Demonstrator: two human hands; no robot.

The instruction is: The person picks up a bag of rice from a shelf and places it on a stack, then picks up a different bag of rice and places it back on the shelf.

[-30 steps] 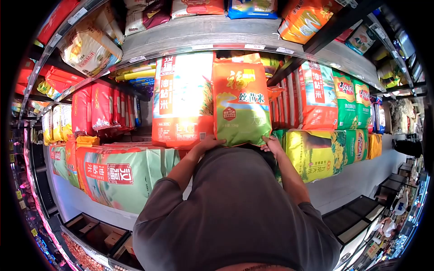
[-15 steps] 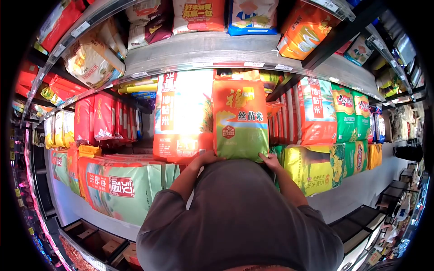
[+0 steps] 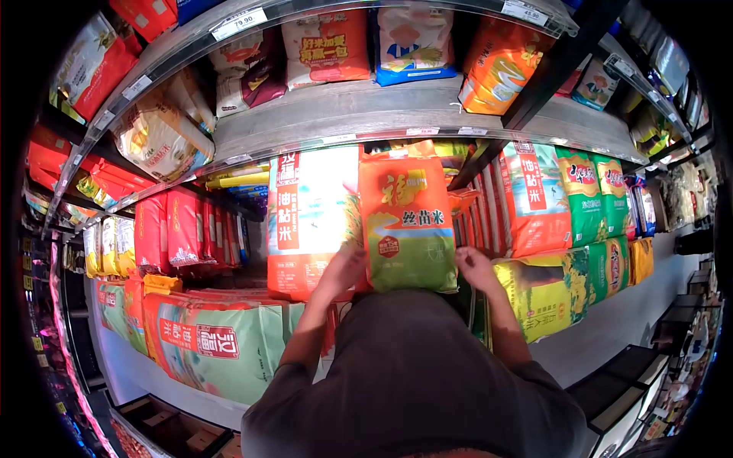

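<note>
An orange-and-green rice bag (image 3: 407,229) stands upright right in front of me, its lower end close to my shirt. At its lower left side is my left hand (image 3: 346,269), a little blurred, with loosely spread fingers and no grip on the bag. It overlaps a big white-and-red rice bag (image 3: 314,221) standing just to the left. My right hand (image 3: 475,269) is raised beside the bag's right edge, fingers loosely bent and apart, holding nothing.
Above runs a grey shelf (image 3: 336,114) with more rice bags. Green bags (image 3: 214,340) lie stacked at lower left, and a yellow bag (image 3: 542,298) lies at right. A black post (image 3: 565,61) rises at upper right. Red bags (image 3: 187,229) stand further left.
Both hands have let go of the orange-and-green bag's lower corners and moved up along its sides. The bag stays beside the white-and-red one. The view has tilted upward.
</note>
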